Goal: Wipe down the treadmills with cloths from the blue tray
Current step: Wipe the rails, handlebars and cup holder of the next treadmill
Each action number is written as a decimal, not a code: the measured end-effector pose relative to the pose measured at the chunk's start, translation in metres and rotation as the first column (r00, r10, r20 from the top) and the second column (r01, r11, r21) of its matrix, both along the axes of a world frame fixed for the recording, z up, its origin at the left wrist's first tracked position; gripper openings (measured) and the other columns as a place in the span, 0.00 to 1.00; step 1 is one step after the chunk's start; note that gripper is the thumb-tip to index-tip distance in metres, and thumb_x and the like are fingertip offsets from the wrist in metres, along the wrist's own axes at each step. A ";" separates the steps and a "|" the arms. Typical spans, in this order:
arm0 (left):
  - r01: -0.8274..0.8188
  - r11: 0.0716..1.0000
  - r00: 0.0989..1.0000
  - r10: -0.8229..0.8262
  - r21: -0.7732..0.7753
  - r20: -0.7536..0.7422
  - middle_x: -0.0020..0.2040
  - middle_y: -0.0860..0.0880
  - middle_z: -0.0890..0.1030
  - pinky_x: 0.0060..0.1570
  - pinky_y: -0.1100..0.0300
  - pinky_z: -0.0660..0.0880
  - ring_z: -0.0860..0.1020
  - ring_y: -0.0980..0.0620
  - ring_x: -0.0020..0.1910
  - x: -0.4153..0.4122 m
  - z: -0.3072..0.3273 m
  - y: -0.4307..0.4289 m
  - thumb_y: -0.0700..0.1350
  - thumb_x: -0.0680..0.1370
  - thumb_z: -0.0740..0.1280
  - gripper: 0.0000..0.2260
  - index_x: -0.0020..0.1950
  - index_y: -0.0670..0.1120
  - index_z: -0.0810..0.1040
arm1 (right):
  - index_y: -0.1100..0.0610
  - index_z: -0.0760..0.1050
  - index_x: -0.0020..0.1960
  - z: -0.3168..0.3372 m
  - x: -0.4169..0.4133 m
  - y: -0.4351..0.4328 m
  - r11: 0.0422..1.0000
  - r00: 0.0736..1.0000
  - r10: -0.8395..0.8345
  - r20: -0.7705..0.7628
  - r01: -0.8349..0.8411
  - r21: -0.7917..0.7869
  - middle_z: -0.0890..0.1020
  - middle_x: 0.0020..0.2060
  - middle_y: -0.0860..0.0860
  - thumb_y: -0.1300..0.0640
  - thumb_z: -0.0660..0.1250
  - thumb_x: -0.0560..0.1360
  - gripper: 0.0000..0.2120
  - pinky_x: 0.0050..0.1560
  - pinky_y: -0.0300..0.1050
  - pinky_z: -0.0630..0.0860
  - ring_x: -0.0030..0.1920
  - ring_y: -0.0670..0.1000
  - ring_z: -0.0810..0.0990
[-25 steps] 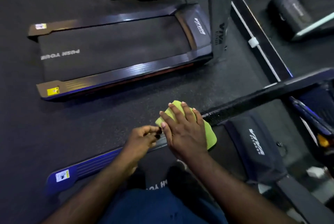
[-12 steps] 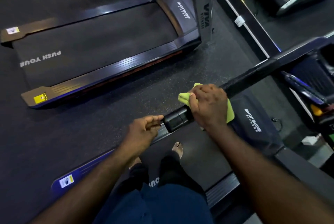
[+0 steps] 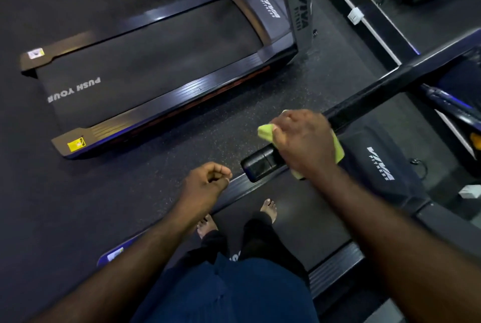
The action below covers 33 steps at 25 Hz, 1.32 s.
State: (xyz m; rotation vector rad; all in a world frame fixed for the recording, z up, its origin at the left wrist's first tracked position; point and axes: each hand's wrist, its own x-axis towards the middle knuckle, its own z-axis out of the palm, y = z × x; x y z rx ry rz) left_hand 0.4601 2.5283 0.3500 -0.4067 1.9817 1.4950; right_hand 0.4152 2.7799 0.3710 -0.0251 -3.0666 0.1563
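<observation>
Looking across the dark speckled rubber gym floor (image 3: pixel 78 205), I'd judge both machines heavy and fixed: a long black treadmill lettered "PUSH YOUR" (image 3: pixel 156 62) lies well apart from the black treadmill underfoot (image 3: pixel 299 213). Its stiff black padded handrail (image 3: pixel 364 100) should bear firm rubbing. The soft, light lime-green cloth (image 3: pixel 265 133) is wrapped over that rail near its end, gripped by the curled right hand (image 3: pixel 303 140); the left hand (image 3: pixel 205 184) hangs fisted, holding nothing

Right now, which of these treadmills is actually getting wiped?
The treadmill the person stands on: the right hand wraps a green cloth round its handrail. The neighbouring treadmill on the left, marked PUSH YOUR, is untouched.
</observation>
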 end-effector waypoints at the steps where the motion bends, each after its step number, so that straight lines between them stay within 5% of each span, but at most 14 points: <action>1: 0.006 1.000 0.999 -0.006 -0.005 -0.032 0.49 0.53 0.88 0.61 0.49 0.81 0.85 0.53 0.53 0.000 0.001 0.005 0.37 0.80 0.71 0.09 0.52 0.51 0.85 | 0.45 0.82 0.64 -0.007 0.018 -0.021 0.998 0.997 -0.070 0.024 0.070 -0.003 0.81 0.64 0.48 0.43 0.56 0.83 0.19 0.67 0.55 0.69 0.66 0.55 0.77; 3: 0.016 0.999 0.996 -0.013 0.036 -0.085 0.50 0.56 0.87 0.58 0.56 0.82 0.85 0.55 0.54 0.001 0.005 0.014 0.37 0.79 0.73 0.11 0.55 0.52 0.85 | 0.45 0.78 0.71 -0.016 0.053 -0.063 0.999 0.999 0.021 0.037 -0.020 -0.036 0.77 0.72 0.50 0.43 0.57 0.84 0.20 0.75 0.58 0.64 0.75 0.58 0.71; 6: 0.013 0.991 0.998 -0.005 0.135 -0.059 0.55 0.56 0.87 0.56 0.62 0.81 0.84 0.59 0.56 0.004 0.001 0.018 0.39 0.73 0.81 0.20 0.63 0.49 0.83 | 0.44 0.74 0.76 -0.006 0.019 -0.033 0.961 0.948 0.275 0.161 -0.272 -0.039 0.78 0.73 0.51 0.43 0.51 0.85 0.24 0.76 0.58 0.66 0.76 0.57 0.72; 10: -0.014 0.997 0.995 0.021 0.074 -0.101 0.54 0.55 0.88 0.60 0.56 0.81 0.85 0.59 0.55 0.001 -0.007 0.020 0.41 0.70 0.83 0.23 0.64 0.47 0.85 | 0.44 0.72 0.76 0.006 -0.004 -0.034 0.995 0.965 0.077 0.252 -0.092 0.050 0.78 0.71 0.49 0.43 0.50 0.86 0.23 0.74 0.56 0.66 0.74 0.55 0.73; 13: -0.017 0.998 0.997 0.021 0.053 -0.076 0.54 0.55 0.88 0.61 0.51 0.82 0.85 0.59 0.54 0.004 -0.005 0.021 0.36 0.72 0.80 0.23 0.66 0.46 0.84 | 0.43 0.69 0.77 0.013 0.052 -0.055 0.989 0.961 0.122 0.247 -0.138 0.047 0.68 0.79 0.51 0.41 0.49 0.86 0.22 0.77 0.59 0.63 0.80 0.58 0.63; 18: -0.013 0.999 0.999 0.015 0.038 -0.045 0.56 0.53 0.87 0.54 0.64 0.81 0.84 0.61 0.53 -0.002 -0.004 0.018 0.26 0.74 0.70 0.23 0.66 0.43 0.83 | 0.50 0.80 0.59 0.013 -0.049 -0.064 0.969 0.807 0.111 0.581 -0.218 0.118 0.83 0.60 0.53 0.40 0.47 0.84 0.26 0.60 0.58 0.71 0.58 0.58 0.80; 20: -0.013 0.999 1.000 0.014 0.031 -0.012 0.58 0.52 0.86 0.53 0.65 0.81 0.84 0.61 0.54 0.000 0.003 0.020 0.25 0.74 0.69 0.24 0.67 0.43 0.83 | 0.50 0.80 0.58 0.012 -0.035 -0.068 0.969 0.828 0.099 0.552 -0.206 0.135 0.83 0.59 0.52 0.40 0.48 0.85 0.24 0.60 0.57 0.70 0.59 0.57 0.80; 23: 0.006 1.000 1.000 -0.006 0.023 0.000 0.58 0.54 0.86 0.57 0.57 0.83 0.83 0.61 0.55 0.002 0.005 0.018 0.27 0.75 0.69 0.26 0.69 0.47 0.82 | 0.47 0.75 0.70 0.034 0.040 -0.060 0.969 0.903 0.140 0.407 -0.210 0.133 0.76 0.71 0.49 0.41 0.50 0.86 0.21 0.65 0.59 0.68 0.72 0.58 0.72; 26: -0.059 0.998 0.998 0.059 0.013 0.032 0.54 0.51 0.86 0.44 0.70 0.79 0.82 0.66 0.46 0.000 0.005 0.023 0.25 0.75 0.68 0.24 0.67 0.44 0.82 | 0.49 0.80 0.60 0.026 -0.007 -0.066 0.953 0.843 0.239 0.482 -0.299 0.051 0.83 0.60 0.53 0.43 0.50 0.85 0.21 0.57 0.56 0.67 0.58 0.60 0.79; 28: -0.143 0.990 0.989 0.144 -0.016 0.025 0.51 0.50 0.87 0.41 0.73 0.76 0.83 0.65 0.43 0.001 0.008 0.031 0.24 0.75 0.66 0.21 0.61 0.42 0.85 | 0.53 0.80 0.55 0.024 -0.030 -0.079 0.928 0.799 0.207 0.565 -0.344 0.146 0.85 0.54 0.55 0.45 0.52 0.84 0.20 0.56 0.56 0.69 0.53 0.60 0.80; 31: -0.315 0.948 0.949 0.316 -0.051 0.013 0.43 0.49 0.87 0.42 0.63 0.78 0.83 0.53 0.46 0.005 0.012 0.040 0.26 0.77 0.64 0.17 0.46 0.46 0.86 | 0.52 0.76 0.69 0.028 0.031 -0.059 0.926 0.797 0.254 0.548 -0.365 0.101 0.78 0.68 0.56 0.42 0.52 0.85 0.22 0.64 0.63 0.69 0.67 0.64 0.75; 33: -0.481 0.876 0.876 0.482 -0.045 0.014 0.45 0.45 0.85 0.44 0.54 0.78 0.82 0.48 0.47 0.003 0.013 0.047 0.29 0.79 0.63 0.13 0.47 0.46 0.81 | 0.52 0.75 0.70 0.028 0.038 -0.046 0.888 0.758 0.341 0.557 -0.454 0.073 0.78 0.68 0.57 0.41 0.51 0.86 0.23 0.64 0.64 0.68 0.67 0.66 0.75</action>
